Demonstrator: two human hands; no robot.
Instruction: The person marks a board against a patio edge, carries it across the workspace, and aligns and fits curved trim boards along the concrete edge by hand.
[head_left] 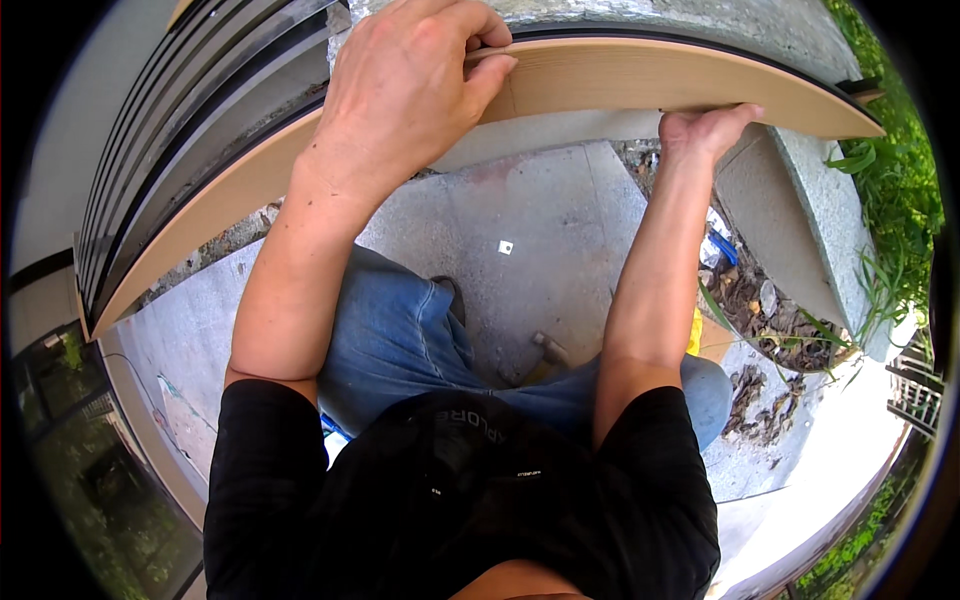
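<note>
A long board with pale wood grain and a dark edge stretches across the upper part of the view, curved by the lens. My left hand is closed at its upper edge. Thumb and forefinger pinch something thin and tan against the board's face, too small to make out. Farther right, my right hand grips the board's lower edge from beneath. Its thumb lies along that edge, and the other fingers are mostly hidden.
A hammer lies between my knees, partly covered. A small white square piece rests on the grey floor slab. Dark slats run along the left. Dry leaves, a stone slab and weeds are at right.
</note>
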